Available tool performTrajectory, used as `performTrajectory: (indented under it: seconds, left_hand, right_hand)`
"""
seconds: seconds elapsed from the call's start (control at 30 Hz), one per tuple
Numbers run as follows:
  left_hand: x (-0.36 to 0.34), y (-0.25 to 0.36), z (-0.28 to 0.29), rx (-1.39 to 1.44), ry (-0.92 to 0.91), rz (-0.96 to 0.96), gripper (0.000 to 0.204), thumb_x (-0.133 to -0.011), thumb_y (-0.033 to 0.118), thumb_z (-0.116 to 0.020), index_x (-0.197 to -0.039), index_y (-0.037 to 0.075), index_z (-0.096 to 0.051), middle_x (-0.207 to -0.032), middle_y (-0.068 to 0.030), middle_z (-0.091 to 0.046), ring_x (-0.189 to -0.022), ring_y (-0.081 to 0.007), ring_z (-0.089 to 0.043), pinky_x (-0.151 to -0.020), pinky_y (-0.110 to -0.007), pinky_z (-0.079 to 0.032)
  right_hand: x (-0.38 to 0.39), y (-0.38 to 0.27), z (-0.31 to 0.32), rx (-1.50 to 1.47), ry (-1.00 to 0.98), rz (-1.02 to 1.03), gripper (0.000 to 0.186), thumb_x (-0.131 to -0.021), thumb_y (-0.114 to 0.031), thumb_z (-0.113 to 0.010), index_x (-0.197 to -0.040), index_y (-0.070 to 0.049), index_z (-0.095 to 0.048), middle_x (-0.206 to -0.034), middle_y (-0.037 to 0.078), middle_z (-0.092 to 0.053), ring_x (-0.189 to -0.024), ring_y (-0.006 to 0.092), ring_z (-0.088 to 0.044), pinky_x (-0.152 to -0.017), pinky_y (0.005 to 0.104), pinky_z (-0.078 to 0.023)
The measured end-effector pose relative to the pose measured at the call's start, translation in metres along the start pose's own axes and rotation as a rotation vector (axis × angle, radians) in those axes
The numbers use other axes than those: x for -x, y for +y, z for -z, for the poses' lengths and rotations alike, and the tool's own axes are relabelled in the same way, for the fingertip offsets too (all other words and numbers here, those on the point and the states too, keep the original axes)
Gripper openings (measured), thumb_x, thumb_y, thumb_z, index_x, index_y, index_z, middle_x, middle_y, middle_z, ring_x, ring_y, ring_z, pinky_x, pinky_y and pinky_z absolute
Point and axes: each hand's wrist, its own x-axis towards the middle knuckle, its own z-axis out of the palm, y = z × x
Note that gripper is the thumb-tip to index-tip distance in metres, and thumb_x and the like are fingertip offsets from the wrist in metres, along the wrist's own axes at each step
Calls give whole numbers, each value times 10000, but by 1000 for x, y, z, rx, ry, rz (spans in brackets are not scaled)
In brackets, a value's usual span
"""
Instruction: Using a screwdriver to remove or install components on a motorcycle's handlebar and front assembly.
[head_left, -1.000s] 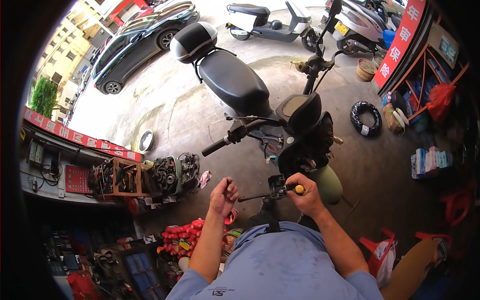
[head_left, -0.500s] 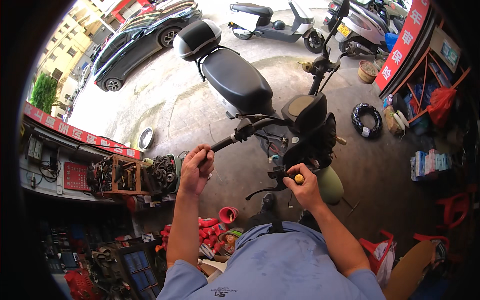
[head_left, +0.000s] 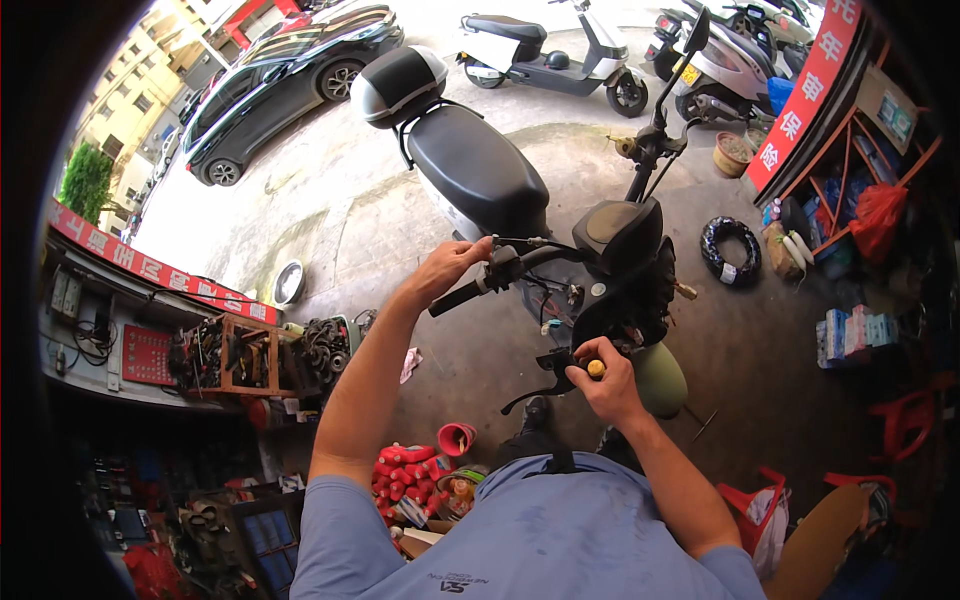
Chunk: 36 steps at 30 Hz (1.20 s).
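Note:
A scooter with a black seat (head_left: 478, 165) stands before me, its front panels off and wires hanging loose. My left hand (head_left: 455, 268) reaches over the black handlebar grip (head_left: 456, 299), fingers closed at the near end of a brake cable (head_left: 520, 240) beside the switch housing (head_left: 503, 268). What is between the fingertips is hidden. My right hand (head_left: 608, 385) is closed around a yellow-handled screwdriver (head_left: 596, 369), seen end-on, so its tip is hidden. It is next to a black lever assembly (head_left: 552, 364), whose lever curves toward my feet.
Red bottles (head_left: 405, 470) and a pink-red bucket (head_left: 456, 438) stand by my feet. Left are a wooden crate of parts (head_left: 250, 355) and a bench. A wrapped tyre (head_left: 730, 250) lies right. Red stools (head_left: 755, 500) stand near right. A dark car (head_left: 290, 90) is parked outside.
My left hand has left the end of the handlebar grip and moved up and right to the cable by the switch housing. My right hand stays by the lever with the screwdriver.

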Motion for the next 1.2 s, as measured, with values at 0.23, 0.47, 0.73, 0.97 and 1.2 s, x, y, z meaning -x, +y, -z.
performTrajectory:
  seconds: [0.23, 0.47, 0.73, 0.97, 1.2]
  left_hand:
    - [-20, 14, 1, 146, -487, 206, 639, -869, 679, -503, -1014, 84, -685, -873, 0, -618, -777, -93, -524, -695, -242, -411]
    - [-27, 3, -10, 149, -506, 107, 585, -865, 628, -553, -982, 66, -669, -854, -4, -619, -781, -90, -550, -695, -246, -428]
    - [-22, 5, -12, 106, -395, 43, 574, -839, 602, -592, -949, 42, -658, -830, -19, -626, -744, -96, -558, -683, -245, -431]
    - [-23, -10, -2, 93, -448, 66, 524, -887, 556, -544, -968, 51, -663, -846, -23, -632, -754, -103, -565, -701, -244, -437]
    - [-20, -19, -1, 299, -471, 83, 493, -921, 516, -513, -968, 48, -658, -844, -7, -614, -750, -88, -544, -686, -234, -439]
  right_hand:
    - [12, 4, 2, 32, 42, -57, 234, -788, -107, -712, -952, -4, -579, -796, 72, -624, -738, 131, -590, -691, 278, -485]
    - [19, 12, -1, 45, 90, -41, 226, -794, -106, -708, -948, -5, -577, -802, 71, -623, -730, 132, -587, -684, 281, -485]
    - [20, 19, -2, 54, 117, -65, 239, -793, -135, -719, -939, -6, -580, -811, 131, -647, -729, 231, -641, -687, 327, -506]
    - [21, 23, 4, 39, 141, -98, 238, -793, -137, -716, -939, -6, -582, -820, 131, -645, -742, 233, -636, -698, 331, -501]
    - [19, 25, 5, 30, 169, -101, 236, -790, -129, -717, -934, -1, -581, -819, 128, -644, -740, 232, -632, -699, 326, -498]
